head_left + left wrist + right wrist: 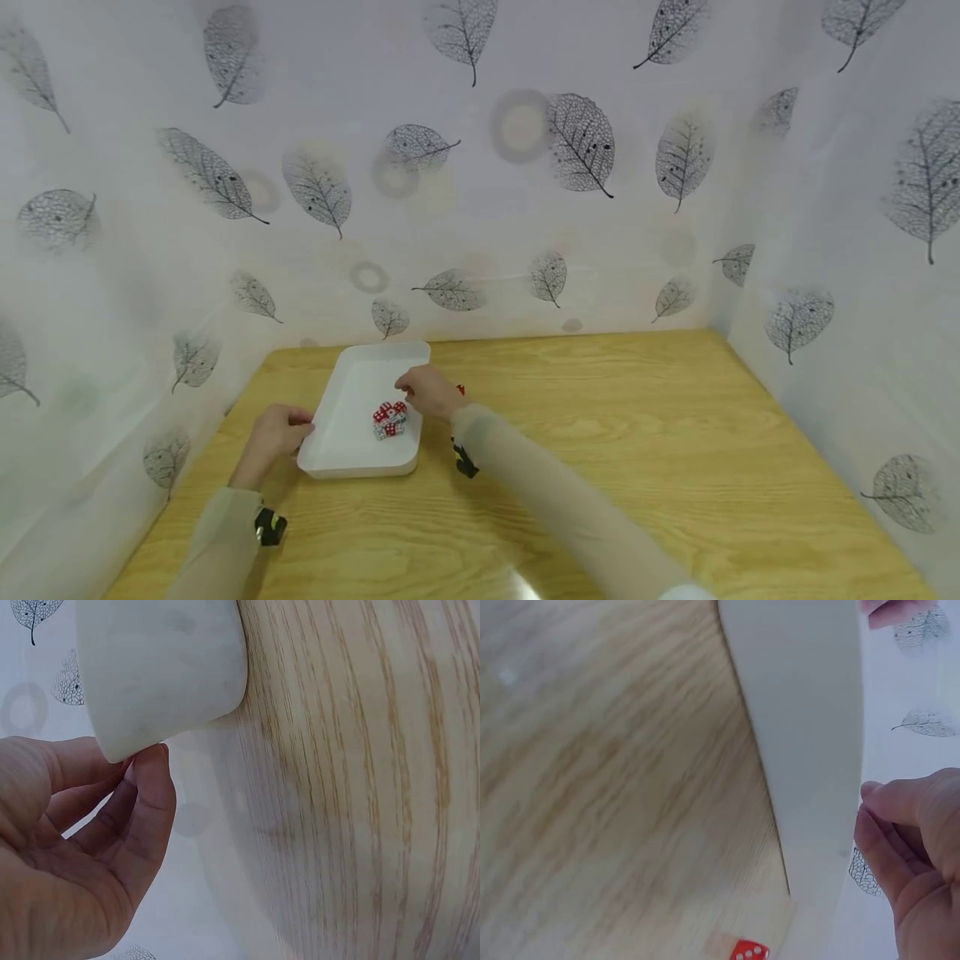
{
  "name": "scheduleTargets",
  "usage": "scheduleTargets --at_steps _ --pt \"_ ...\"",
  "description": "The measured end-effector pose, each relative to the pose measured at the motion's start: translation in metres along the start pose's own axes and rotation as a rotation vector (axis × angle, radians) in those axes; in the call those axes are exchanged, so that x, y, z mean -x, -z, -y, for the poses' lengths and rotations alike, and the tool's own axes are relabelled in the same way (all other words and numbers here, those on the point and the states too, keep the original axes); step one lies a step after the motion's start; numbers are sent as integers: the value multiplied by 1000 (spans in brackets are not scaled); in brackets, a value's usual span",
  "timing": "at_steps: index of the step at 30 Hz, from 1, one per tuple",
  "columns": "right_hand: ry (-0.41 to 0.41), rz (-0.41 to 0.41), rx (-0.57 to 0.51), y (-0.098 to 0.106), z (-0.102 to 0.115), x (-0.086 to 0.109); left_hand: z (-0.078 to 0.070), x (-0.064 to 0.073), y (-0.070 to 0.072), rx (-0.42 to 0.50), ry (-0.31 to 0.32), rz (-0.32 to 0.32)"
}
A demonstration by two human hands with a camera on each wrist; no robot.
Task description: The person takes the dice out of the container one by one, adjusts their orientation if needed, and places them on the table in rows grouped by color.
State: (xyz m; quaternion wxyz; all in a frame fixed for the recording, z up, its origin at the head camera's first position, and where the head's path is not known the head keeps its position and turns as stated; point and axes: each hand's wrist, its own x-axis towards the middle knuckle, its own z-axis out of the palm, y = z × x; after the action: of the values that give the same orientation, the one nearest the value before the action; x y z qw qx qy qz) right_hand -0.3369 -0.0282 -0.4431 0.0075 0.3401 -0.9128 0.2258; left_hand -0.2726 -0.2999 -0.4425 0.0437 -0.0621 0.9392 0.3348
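Observation:
A shallow white tray (pixel 341 450) lies on the left part of the table, with a cluster of red and white dice (pixel 389 421) in its front right part. My left hand (pixel 279 432) grips the tray's left rim; in the left wrist view its thumb and fingers pinch the edge of the tray wall (pixel 169 667). Over the tray's right side is my right hand (pixel 429 390), behind the dice. Its thumb and fingertips come together close to the rim in the right wrist view, and I cannot tell whether something small is between them.
A red die (pixel 748 950) is on the table outside the tray, partly hidden behind my right wrist in the head view. The wooden table (pixel 637 433) stretches to the right. Leaf-patterned white sheets (pixel 480 208) enclose its back and sides.

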Motion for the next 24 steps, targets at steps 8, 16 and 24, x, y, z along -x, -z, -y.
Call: scheduleTargets --at_steps 8,16,24 --pt "-43 90 89 -2 6 -10 3 1 6 -15 -23 -3" --pt "-125 227 129 -6 12 -12 6 3 1 -9 -16 -4" --pt "-143 223 115 -9 4 -11 2 1 -3 42 -34 -4"
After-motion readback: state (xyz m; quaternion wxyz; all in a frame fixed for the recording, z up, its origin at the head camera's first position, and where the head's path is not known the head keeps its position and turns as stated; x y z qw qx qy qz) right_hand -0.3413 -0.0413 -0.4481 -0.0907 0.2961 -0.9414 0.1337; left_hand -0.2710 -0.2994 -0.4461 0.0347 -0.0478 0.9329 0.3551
